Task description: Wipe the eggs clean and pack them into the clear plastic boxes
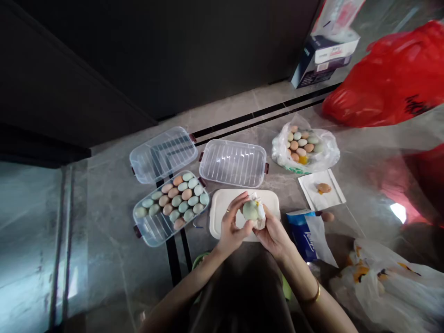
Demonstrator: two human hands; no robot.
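Observation:
My left hand [231,224] grips a pale green egg [250,210] from its left side. My right hand [272,232] presses a crumpled white tissue [260,212] against the same egg. Both hands hover over a white lid [222,203] lying flat on the grey stone floor. To the left, a clear plastic box [152,230] holds several green and brown eggs [180,199].
Two empty clear box parts [161,154] [233,163] lie behind. A clear bag of eggs [305,149] sits at the right, with a broken egg on a white tissue [323,194]. A blue tissue pack [304,231], red bags [391,78], white bags [391,286] and a carton [324,53] surround.

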